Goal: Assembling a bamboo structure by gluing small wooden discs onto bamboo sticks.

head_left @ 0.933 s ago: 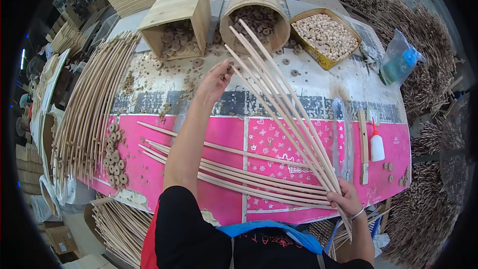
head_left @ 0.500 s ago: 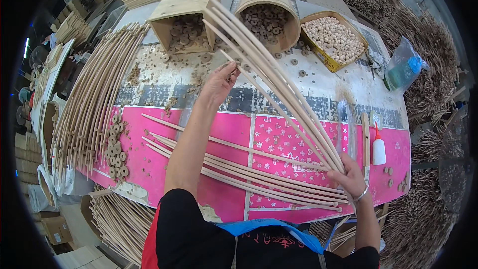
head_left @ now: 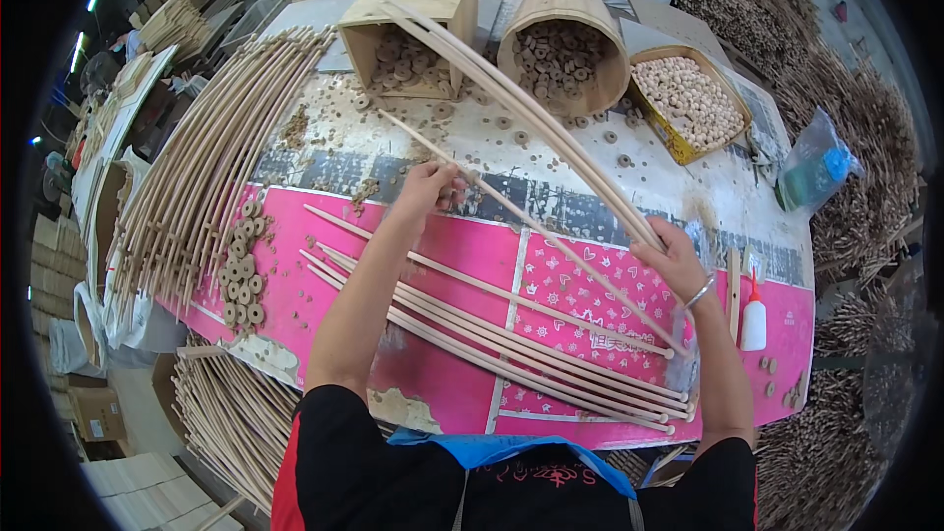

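Observation:
My left hand [head_left: 431, 187] is closed on a single thin wooden rod [head_left: 590, 268], which slants from near the square wooden box down to the right over the pink sheet. The rod's lower right end has a small rounded tip. My right hand [head_left: 671, 258] grips a bundle of wooden rods [head_left: 551, 131] by the near end. The bundle points up and left, its far ends passing in front of the box. Below both hands, several more rods [head_left: 551, 346] lie side by side on the pink sheet [head_left: 433, 395], knobbed ends to the right.
A square wooden box [head_left: 413, 2] and a wooden bucket [head_left: 565, 5] lie on their sides, holding small wooden discs. Beside them is a yellow tray [head_left: 678, 147] of wooden beads. A glue bottle [head_left: 753, 326] stands right. Disc-fitted rods [head_left: 211, 157] and loose discs [head_left: 241, 280] lie left.
The single rod has come away from the bundle and lowered toward the pink sheet with my left hand. My right hand has moved up and away from me with the bundle. The view has shifted slightly.

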Available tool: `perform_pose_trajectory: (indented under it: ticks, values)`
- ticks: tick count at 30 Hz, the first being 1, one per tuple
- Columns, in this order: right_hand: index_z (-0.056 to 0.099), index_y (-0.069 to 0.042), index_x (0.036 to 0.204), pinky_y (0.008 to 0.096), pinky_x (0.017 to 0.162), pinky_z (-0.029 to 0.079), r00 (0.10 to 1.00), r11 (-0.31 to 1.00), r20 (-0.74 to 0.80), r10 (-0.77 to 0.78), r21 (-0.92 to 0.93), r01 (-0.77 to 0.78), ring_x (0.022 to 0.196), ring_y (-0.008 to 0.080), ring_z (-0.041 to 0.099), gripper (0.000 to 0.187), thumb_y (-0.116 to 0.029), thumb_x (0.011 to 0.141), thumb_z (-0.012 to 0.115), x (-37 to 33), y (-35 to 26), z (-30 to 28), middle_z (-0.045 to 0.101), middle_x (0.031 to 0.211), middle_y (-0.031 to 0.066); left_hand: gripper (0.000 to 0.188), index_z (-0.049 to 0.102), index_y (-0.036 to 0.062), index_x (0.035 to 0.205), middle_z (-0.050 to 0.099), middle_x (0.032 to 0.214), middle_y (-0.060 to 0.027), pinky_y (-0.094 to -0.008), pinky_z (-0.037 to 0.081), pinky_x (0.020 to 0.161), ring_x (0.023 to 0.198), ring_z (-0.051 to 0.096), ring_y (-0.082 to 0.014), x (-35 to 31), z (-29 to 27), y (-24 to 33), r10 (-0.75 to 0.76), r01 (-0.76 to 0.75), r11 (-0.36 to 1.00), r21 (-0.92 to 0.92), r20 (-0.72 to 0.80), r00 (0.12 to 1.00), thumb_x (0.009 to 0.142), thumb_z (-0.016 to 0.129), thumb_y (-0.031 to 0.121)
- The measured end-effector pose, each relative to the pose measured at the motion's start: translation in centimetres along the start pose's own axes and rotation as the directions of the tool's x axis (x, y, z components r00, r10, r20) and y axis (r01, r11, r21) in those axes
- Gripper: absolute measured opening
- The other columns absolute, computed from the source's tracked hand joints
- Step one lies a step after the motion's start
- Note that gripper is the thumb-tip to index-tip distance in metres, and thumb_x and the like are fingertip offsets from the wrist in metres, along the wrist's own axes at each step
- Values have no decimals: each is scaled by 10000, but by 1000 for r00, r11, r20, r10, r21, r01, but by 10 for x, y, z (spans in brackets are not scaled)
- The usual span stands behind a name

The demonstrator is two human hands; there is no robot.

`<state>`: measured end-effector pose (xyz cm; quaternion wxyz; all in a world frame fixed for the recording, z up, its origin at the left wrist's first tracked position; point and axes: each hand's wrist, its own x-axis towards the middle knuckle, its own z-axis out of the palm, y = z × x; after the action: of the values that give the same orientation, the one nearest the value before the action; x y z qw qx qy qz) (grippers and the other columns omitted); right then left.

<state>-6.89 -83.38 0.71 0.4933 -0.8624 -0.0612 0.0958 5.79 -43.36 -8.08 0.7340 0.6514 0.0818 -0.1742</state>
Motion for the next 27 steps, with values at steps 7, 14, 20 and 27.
perform_pose_trajectory:
  ticks: [7, 14, 20, 27]
  values:
    - [576, -6, 1208, 220, 549, 479, 988, 961, -16, 156, 233, -148, 619, 67, 582, 354, -119, 901, 712, -60, -38, -19, 622, 805, 8, 402, 572, 22, 1337, 612, 910, -41, -216, 434, 560, 713, 537, -91, -4, -35, 23, -57, 90, 897, -434, 88, 995, 1076, 513, 322]
    - [568, -4, 1151, 214, 529, 488, 916, 844, 207, 344, 360, -398, 595, 87, 607, 262, -93, 929, 675, -134, -27, 1, 647, 770, 44, 349, 591, 1, 1257, 699, 993, -93, -210, 471, 553, 710, 601, -101, 14, -43, 13, 60, -108, 816, -569, -102, 993, 1049, 592, 281]
    - [568, -8, 1158, 209, 527, 496, 897, 784, 282, 341, 442, -437, 645, 85, 631, 239, -103, 965, 671, -147, -11, 20, 660, 794, 52, 283, 670, 47, 1068, 723, 919, -61, -181, 456, 509, 648, 604, -86, 14, -38, 13, 104, -100, 833, -545, -24, 994, 968, 725, 306]
    - [574, -6, 1161, 210, 526, 497, 893, 779, 299, 336, 444, -442, 631, 92, 629, 249, -93, 956, 686, -145, -8, 22, 660, 793, 52, 242, 681, 66, 1012, 716, 891, -36, -173, 440, 495, 649, 602, -68, 5, -27, 20, 116, -86, 797, -597, 11, 993, 950, 751, 289]
